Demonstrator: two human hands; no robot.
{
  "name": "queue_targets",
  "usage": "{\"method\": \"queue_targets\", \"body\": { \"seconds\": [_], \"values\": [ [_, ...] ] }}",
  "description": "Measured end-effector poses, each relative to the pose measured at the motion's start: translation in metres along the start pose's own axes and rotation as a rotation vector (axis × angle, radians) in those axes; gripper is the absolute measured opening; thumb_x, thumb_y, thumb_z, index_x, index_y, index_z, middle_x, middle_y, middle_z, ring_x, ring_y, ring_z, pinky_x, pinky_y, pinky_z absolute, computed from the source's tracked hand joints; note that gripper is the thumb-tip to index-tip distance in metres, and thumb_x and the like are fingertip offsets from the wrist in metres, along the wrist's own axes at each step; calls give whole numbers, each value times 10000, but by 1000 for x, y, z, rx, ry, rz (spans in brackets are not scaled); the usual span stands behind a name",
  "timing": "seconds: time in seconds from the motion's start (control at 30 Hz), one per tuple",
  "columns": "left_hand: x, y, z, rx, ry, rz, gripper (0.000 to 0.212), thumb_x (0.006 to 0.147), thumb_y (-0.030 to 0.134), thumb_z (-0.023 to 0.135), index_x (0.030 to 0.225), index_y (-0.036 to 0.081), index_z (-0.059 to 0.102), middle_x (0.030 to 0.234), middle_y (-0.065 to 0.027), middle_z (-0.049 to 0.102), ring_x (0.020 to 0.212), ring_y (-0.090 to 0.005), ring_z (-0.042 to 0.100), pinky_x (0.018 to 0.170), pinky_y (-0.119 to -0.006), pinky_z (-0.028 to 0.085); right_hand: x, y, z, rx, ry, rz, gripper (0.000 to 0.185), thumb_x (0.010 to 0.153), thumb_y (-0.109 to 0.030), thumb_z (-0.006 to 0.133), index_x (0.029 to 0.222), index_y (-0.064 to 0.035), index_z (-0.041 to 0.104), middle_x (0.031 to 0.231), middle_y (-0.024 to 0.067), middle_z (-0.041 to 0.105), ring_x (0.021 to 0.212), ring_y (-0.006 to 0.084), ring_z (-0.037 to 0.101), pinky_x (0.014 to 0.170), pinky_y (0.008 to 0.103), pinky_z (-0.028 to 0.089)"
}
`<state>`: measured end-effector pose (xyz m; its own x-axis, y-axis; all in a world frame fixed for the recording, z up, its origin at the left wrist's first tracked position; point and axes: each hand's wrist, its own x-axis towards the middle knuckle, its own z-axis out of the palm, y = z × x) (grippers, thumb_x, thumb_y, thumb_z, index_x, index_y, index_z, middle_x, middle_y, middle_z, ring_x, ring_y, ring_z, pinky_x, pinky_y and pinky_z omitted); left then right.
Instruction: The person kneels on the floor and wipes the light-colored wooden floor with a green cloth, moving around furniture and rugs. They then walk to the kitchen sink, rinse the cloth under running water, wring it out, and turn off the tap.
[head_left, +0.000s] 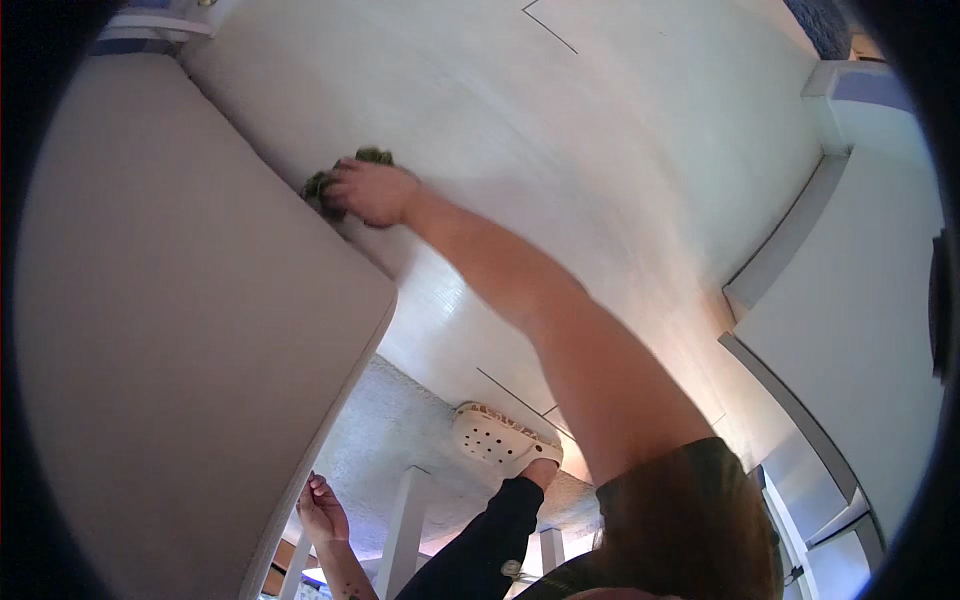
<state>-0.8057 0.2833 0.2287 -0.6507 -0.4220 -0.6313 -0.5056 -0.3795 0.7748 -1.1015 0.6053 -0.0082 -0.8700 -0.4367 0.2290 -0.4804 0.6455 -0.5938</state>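
Observation:
My right hand (371, 193) reaches across to the upper left and is closed on a crumpled dark green cloth (375, 155), parts of which stick out around the fingers. The cloth lies on the light floor (480, 150), against the foot of a large pale panel (202, 300). Low in the picture, my left hand (324, 514) is beside the panel's near edge with its fingers curled; whether it grips the edge cannot be told.
A cream perforated clog (499, 439) on a foot stands at the edge of a light rug (375, 420). White furniture legs (405, 525) rise near the black-clad leg. White cabinetry (847, 300) lines the right side. A blue-grey textile (821, 26) is at the upper right.

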Motion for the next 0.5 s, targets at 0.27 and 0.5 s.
{"method": "queue_targets", "body": {
  "seconds": [0.27, 0.5],
  "values": [
    [3, 5, -7, 185, 137, -32, 127, 938, 76, 509, 1010, -23, 542, 908, -67, 548, 745, -87, 499, 603, -160, 441, -112, 195, -180, -192, 542, 747, 173, 850, -61, 458, 914, -13, 612, 1062, 161, 581, 1002, 283, 528, 898, 398, 410],
    [19, 3, 3, 276, 79, -74, 114, 936, 121, 539, 975, 15, 548, 890, -37, 544, 730, -64, 489, 598, -157, 435, -379, 284, -246, -914, 576, 1002, 441, 900, -360, 416, 1276, -170, 543, 1336, 129, 482, 1229, 332, 430, 1056, 437, 305]
  ]
}}
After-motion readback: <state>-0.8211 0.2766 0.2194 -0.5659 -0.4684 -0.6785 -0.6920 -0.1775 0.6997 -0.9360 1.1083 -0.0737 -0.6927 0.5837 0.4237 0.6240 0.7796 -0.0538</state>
